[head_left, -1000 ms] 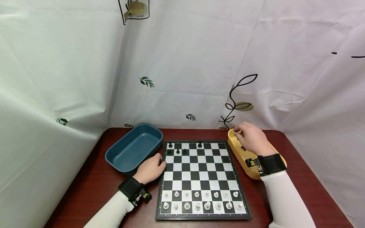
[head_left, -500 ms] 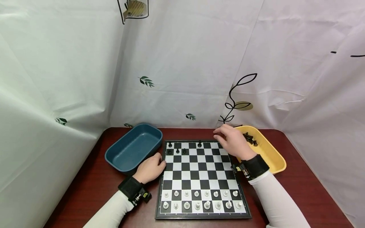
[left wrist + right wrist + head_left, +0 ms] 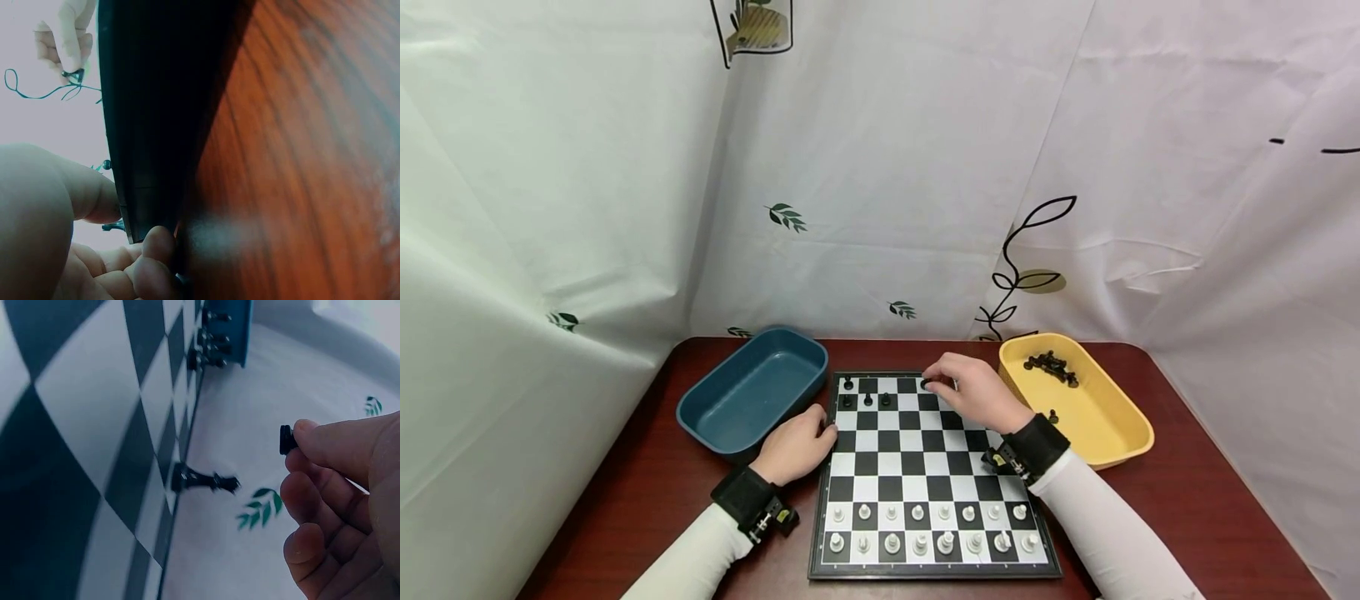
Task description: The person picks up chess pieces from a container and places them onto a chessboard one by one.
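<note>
Over the far rows of the chessboard (image 3: 901, 440), my right hand (image 3: 973, 390) pinches a small black chess piece (image 3: 286, 440) between thumb and finger. Its round base shows in the right wrist view; the fingers hide the rest. Held clear of the board, it is near a tall black piece (image 3: 203, 480) standing on the back row. My left hand (image 3: 795, 444) grips the board's left edge, thumb and fingertips against the frame. Black pieces (image 3: 868, 399) stand in the far left corner. Two rows of white pieces (image 3: 917, 512) fill the near side.
To the right stands a yellow tray (image 3: 1123, 446) with several loose black pieces (image 3: 1052, 365) in it. A blue tray (image 3: 700, 429) sits left of the board. The dark red table (image 3: 625, 492) backs onto a white patterned cloth (image 3: 880, 167).
My right hand has moved left from the yellow tray to above the board's far rows, carrying a black chess piece. The left hand has stayed at the board's edge.
</note>
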`<state>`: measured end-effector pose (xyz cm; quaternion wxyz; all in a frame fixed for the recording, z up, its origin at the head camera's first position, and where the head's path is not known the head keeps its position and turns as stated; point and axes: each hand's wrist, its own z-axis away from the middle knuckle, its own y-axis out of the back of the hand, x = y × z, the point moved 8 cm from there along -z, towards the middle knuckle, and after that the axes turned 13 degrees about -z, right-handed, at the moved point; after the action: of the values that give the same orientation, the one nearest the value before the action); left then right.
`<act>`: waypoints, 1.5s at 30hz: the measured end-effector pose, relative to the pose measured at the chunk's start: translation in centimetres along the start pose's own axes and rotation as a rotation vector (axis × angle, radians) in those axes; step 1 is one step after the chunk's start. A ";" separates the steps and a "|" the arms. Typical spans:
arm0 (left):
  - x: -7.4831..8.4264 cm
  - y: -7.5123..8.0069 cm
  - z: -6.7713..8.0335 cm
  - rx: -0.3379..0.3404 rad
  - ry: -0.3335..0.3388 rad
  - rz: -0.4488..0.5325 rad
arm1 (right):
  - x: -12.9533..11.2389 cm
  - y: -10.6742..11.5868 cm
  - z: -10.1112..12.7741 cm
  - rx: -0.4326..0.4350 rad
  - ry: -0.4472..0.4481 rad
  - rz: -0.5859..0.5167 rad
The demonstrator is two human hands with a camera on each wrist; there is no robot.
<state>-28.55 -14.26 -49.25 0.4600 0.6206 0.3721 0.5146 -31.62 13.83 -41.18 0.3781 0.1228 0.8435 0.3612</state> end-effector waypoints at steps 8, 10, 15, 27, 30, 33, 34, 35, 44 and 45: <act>0.1 -0.1 -0.2 -0.004 -0.002 0.003 | 1.0 -1.9 -0.2 -0.086 -0.055 -0.021; 0.1 -0.1 -0.2 -0.003 -0.002 0.003 | 1.4 -2.3 -0.2 -0.103 -0.063 -0.028; 0.1 0.0 -0.3 0.003 0.001 -0.001 | 1.4 -2.8 -0.5 -0.119 -0.074 -0.042; -0.1 -0.2 -0.2 0.003 -0.002 0.003 | 1.5 -4.1 -1.2 -0.177 -0.101 -0.028; -0.2 -0.2 -0.2 0.003 -0.001 0.003 | 1.5 -4.2 -1.2 -0.185 -0.116 -0.026; -0.2 -0.2 -0.2 0.003 0.003 0.002 | 1.5 -4.3 -1.2 -0.193 -0.130 -0.027; -0.2 -0.2 -0.2 0.004 0.004 0.002 | 1.5 -4.4 -1.2 -0.196 -0.135 -0.027; -0.2 -0.2 -0.2 0.005 0.004 0.001 | 1.5 -4.4 -1.2 -0.200 -0.140 -0.026; -0.1 -0.1 -0.1 0.003 0.002 0.004 | 1.9 -4.8 -1.3 -0.225 -0.170 -0.013; -0.1 -0.1 -0.1 0.003 0.002 0.004 | 2.0 -4.8 -1.3 -0.226 -0.172 -0.015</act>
<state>-28.69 -14.28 -49.32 0.4578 0.6215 0.3721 0.5154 -33.61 10.64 -45.05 0.4630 0.1038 0.7629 0.4391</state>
